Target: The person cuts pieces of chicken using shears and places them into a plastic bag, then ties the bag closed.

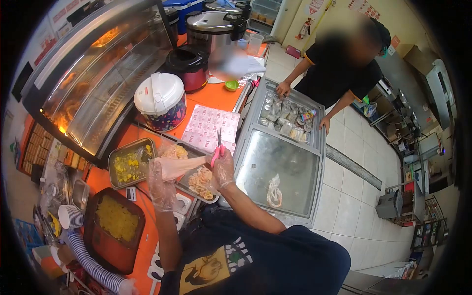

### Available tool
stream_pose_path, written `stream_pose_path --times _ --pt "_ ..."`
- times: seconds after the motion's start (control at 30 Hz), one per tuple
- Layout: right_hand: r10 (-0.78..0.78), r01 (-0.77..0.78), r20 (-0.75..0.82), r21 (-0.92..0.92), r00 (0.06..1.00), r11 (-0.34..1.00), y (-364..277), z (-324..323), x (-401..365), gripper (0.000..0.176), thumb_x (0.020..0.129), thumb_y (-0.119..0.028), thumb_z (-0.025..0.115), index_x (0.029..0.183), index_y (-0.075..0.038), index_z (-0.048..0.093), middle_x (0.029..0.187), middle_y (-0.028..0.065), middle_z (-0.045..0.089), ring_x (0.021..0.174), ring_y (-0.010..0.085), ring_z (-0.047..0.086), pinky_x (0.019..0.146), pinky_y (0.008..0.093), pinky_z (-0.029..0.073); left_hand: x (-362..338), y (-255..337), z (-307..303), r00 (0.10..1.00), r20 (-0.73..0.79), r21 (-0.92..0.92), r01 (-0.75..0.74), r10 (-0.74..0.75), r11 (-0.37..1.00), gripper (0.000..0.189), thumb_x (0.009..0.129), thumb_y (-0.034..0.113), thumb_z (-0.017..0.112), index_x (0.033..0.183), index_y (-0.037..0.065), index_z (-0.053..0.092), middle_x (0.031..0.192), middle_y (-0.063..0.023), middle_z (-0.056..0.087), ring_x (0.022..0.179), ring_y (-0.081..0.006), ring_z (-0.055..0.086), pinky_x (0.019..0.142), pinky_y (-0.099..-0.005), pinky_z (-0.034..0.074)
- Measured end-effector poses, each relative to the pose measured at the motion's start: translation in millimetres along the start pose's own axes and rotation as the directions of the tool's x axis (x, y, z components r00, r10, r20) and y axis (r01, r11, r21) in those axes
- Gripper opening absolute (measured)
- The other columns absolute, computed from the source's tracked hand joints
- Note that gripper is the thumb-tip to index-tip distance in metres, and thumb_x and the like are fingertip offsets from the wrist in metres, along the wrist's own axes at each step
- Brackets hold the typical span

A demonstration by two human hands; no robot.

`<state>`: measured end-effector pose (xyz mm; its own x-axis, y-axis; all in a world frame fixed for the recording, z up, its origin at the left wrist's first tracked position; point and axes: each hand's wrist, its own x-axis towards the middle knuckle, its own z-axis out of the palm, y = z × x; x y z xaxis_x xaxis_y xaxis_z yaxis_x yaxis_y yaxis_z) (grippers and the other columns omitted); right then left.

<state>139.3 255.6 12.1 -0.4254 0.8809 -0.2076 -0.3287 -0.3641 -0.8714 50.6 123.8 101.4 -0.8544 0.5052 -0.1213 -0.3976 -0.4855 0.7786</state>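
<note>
Over the metal tray [187, 190], the gloved left hand [160, 185] grips a pinkish plastic bag [184, 166] (tip pointing right), while the right hand [223, 170] clasps pink scissors [218, 149] at that tip.

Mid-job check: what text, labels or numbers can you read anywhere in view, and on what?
Nothing reads for certain.
Sheet of stickers on the orange counter: repeated red print, too small.
Wall posters: blurred.
Dark shirt: white letters, folded, unreadable.
Plastic bag in left hand, scissors in right hand: no print visible.
</note>
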Motion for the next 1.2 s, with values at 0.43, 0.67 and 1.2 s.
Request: stream_pose_path --times 0.43,0.67,1.2 --pt "0.193 -0.319 0.742 0.029 0.642 0.947 -10.1 24.1 -15.8 0.028 0.088 -0.007 0.063 0.113 -0.007 0.052 0.101 0.0017 0.055 0.084 0.0112 0.058 0.070 0.0220 0.050 23.9 34.3 -25.1 0.849 0.504 0.832 -0.429 -0.158 0.352 0.017 0.093 0.017 0.059 0.089 0.001 0.064 0.073 0.0009 0.052 0.070 -0.0094 0.048 0.062 -0.0282 0.042" --pt "0.184 -0.194 0.608 -0.050 0.772 0.980 -38.1 25.9 -16.1 0.029 0.084 0.003 0.064 0.108 -0.006 0.053 0.102 0.0020 0.055 0.087 0.0096 0.057 0.073 0.0245 0.051 20.6 42.3 -40.1 0.845 0.462 0.820 -0.290 -0.271 0.493 0.019 0.090 0.018 0.064 0.086 -0.001 0.063 0.074 -0.0009 0.053 0.070 -0.0102 0.045 0.063 -0.0304 0.040" --pt "0.200 -0.183 0.727 -0.104 0.657 0.978 -63.0 23.6 -18.7 0.036 0.081 0.003 0.061 0.115 -0.003 0.052 0.103 0.0065 0.059 0.093 0.0145 0.060 0.077 0.0254 0.051 20.5 -20.9 -33.9 0.771 0.619 0.274 -0.034 -0.149 0.961 0.067 0.075 0.014 0.079 0.133 0.002 0.047 0.132 -0.0135 0.049 0.124 -0.0223 0.046 0.101 -0.0346 0.042"
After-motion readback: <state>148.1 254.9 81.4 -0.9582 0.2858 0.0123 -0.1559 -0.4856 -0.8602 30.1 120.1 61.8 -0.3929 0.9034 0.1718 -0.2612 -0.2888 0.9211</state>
